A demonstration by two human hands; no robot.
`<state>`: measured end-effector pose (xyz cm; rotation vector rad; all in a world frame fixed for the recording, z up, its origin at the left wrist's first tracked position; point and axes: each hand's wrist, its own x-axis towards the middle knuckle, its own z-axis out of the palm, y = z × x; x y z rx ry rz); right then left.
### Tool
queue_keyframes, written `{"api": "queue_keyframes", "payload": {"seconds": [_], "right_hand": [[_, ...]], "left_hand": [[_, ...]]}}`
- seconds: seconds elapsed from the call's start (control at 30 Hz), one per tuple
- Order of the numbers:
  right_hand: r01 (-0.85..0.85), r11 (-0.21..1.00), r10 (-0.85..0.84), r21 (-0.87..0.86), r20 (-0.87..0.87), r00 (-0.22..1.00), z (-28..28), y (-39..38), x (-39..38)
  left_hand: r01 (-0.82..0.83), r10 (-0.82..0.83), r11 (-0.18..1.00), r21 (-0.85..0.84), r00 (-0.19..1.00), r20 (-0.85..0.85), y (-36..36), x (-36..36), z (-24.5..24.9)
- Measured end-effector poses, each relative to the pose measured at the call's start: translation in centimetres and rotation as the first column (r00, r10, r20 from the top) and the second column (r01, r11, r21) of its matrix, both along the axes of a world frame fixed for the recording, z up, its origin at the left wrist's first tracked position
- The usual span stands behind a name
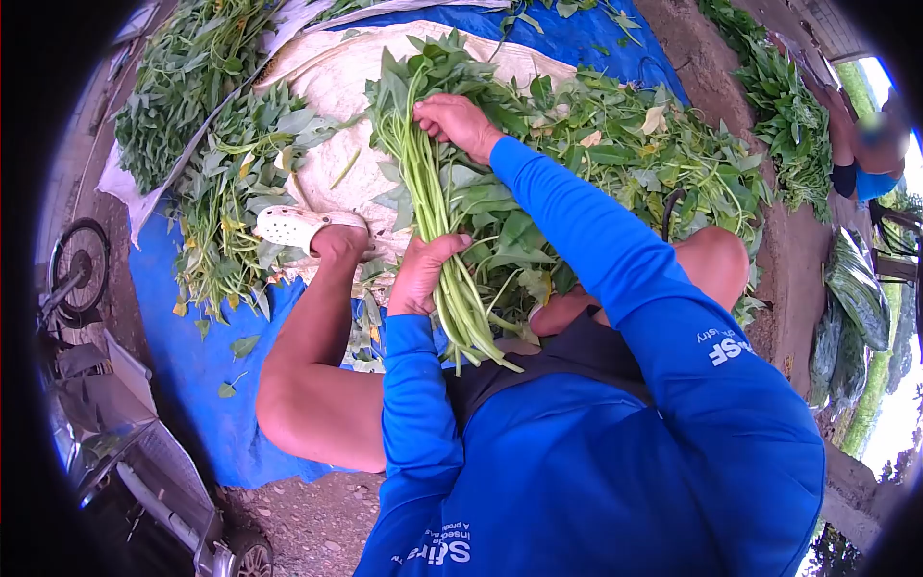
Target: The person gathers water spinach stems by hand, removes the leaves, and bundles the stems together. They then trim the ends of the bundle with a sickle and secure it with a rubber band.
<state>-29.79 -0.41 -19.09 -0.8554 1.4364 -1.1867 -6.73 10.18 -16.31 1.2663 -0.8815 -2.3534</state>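
My left hand (423,274) is wrapped round the lower stems of a bunch of leafy greens (420,183), in the middle of the view. The bunch stands slanted, leaves at the top and cut stem ends over my lap. Higher up, my right hand (452,123) has its fingers curled at the stems just below the leaves. Whether it grips a stem is too small to tell. Loose greens (625,154) lie in a heap to the right of the bunch, some leaves yellow. More loose greens (226,221) are spread to the left.
A pale sheet (332,87) lies over a blue tarp (183,337). Piled bunches (183,96) are at the upper left. Another person (870,144) is at the far right, near greens (788,115) and wrapped bundles (851,298). A wheel (82,269) and a vehicle (144,462) stand left.
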Motion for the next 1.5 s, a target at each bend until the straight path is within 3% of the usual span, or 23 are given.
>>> {"api": "queue_keyframes", "payload": {"seconds": [0.03, 0.07, 0.13, 0.2, 0.23, 0.27, 0.33, 0.37, 0.4, 0.53, 0.63, 0.67, 0.73, 0.77, 0.87, 0.93, 1.0, 1.03, 1.1, 1.17, 1.27, 1.37, 1.5], "right_hand": [[-0.086, 0.996, 0.083, 0.031, 0.103, 0.991, 2.1, -0.3, -0.2], [-0.035, 0.999, 0.038, -0.022, 0.197, 0.98, 3.8, -0.5, -0.8], [0.149, 0.985, -0.106, -0.09, 0.368, 0.924, 3.9, 0.1, -3.0], [0.382, 0.922, -0.387, 0.069, 0.078, 0.919, -1.0, 0.7, -4.3], [0.262, 0.954, -0.2, 0.145, -0.34, 0.919, -4.9, 2.2, -4.6], [0.177, 0.948, 0.053, 0.265, -0.679, 0.733, -8.8, 3.9, -4.9], [-0.038, 0.86, 0.433, 0.509, -0.688, 0.582, -12.2, 8.3, -2.7], [0.092, 0.872, 0.286, 0.481, -0.653, 0.701, -13.9, 10.3, -1.0], [0.224, 0.878, 0.146, 0.423, -0.682, 0.716, -14.1, 11.5, 0.8], [0.37, 0.846, 0.004, 0.384, -0.699, 0.715, -15.4, 12.2, 3.7], [0.348, 0.879, -0.046, 0.326, -0.668, 0.742, -13.3, 12.4, 3.1], [0.295, 0.901, -0.036, 0.319, -0.621, 0.783, -13.3, 12.2, 2.4], [0.239, 0.866, -0.151, 0.439, -0.226, 0.962, -9.2, 12.1, 1.5], [0.193, 0.855, -0.215, 0.481, -0.01, 0.977, -6.6, 11.9, 1.0], [0.034, 0.887, -0.139, 0.461, 0.194, 0.971, -3.2, 11.9, -0.2], [-0.034, 0.946, -0.082, 0.322, 0.337, 0.938, 0.3, 12.6, -3.6], [-0.008, 0.983, -0.083, 0.186, 0.478, 0.874, 1.9, 13.4, -4.4], [0.013, 0.973, -0.141, 0.229, 0.555, 0.82, 4.1, 14.4, -4.7], [-0.002, 0.922, -0.134, 0.386, 0.325, 0.936, 4.1, 15.3, -5.2], [0.016, 0.958, -0.112, 0.288, 0.321, 0.94, 6.2, 16.0, -5.3], [0.163, 0.986, -0.121, -0.013, 0.614, 0.78, 9.5, 18.3, -6.8], [0.246, 0.959, -0.28, 0.141, 0.62, 0.733, 8.0, 19.3, -8.6], [0.246, 0.96, -0.273, 0.133, 0.638, 0.72, 9.9, 21.8, -9.0]], "left_hand": [[-0.083, 0.083, 0.997, -0.002, 0.997, -0.003, -0.5, 0.9, -0.5], [-0.182, 0.182, 0.983, -0.027, 0.983, -0.004, -1.6, 2.2, -2.7], [-0.31, 0.331, 0.928, -0.208, 0.941, 0.072, -3.3, 3.8, -0.9], [-0.446, 0.494, 0.831, -0.331, 0.866, 0.073, -4.6, 5.0, -0.3], [-0.492, 0.543, 0.798, -0.349, 0.838, 0.06, -5.3, 5.6, -0.2], [-0.516, 0.567, 0.78, -0.353, 0.822, 0.053, -5.8, 6.0, 0.0], [-0.581, 0.627, 0.725, -0.37, 0.779, 0.006, -6.3, 6.3, -0.1], [-0.593, 0.637, 0.715, -0.37, 0.771, -0.003, -6.3, 6.2, -0.2], [-0.605, 0.648, 0.705, -0.371, 0.761, -0.011, -6.3, 6.1, 0.0], [-0.596, 0.635, 0.74, -0.313, 0.772, 0.031, -5.7, 5.2, 1.8], [-0.595, 0.632, 0.729, -0.338, 0.775, 0.0, -6.2, 4.9, 1.7], [-0.597, 0.637, 0.717, -0.36, 0.771, -0.007, -6.1, 4.6, 1.5], [-0.568, 0.603, 0.754, -0.331, 0.798, 0.005, -5.8, 4.0, 2.6], [-0.556, 0.579, 0.787, -0.269, 0.815, 0.009, -5.7, 4.2, 2.6], [-0.556, 0.617, 0.764, -0.327, 0.777, 0.121, -6.2, 5.7, 0.4], [-0.563, 0.595, 0.787, -0.252, 0.801, 0.069, -6.2, 5.8, -0.7], [-0.504, 0.515, 0.846, -0.174, 0.857, 0.023, -6.3, 6.4, -1.6], [-0.45, 0.464, 0.876, -0.172, 0.884, 0.05, -6.7, 7.1, -2.5], [-0.473, 0.484, 0.868, -0.155, 0.874, 0.047, -6.5, 6.3, -1.6], [-0.496, 0.52, 0.841, -0.215, 0.851, 0.071, -6.3, 6.2, -1.3], [-0.455, 0.467, 0.877, -0.155, 0.883, 0.052, -6.5, 6.5, -1.7], [-0.435, 0.441, 0.89, -0.138, 0.898, 0.013, -6.6, 6.1, -2.8], [-0.468, 0.469, 0.863, -0.189, 0.882, -0.041, -6.1, 5.1, -3.3]]}}
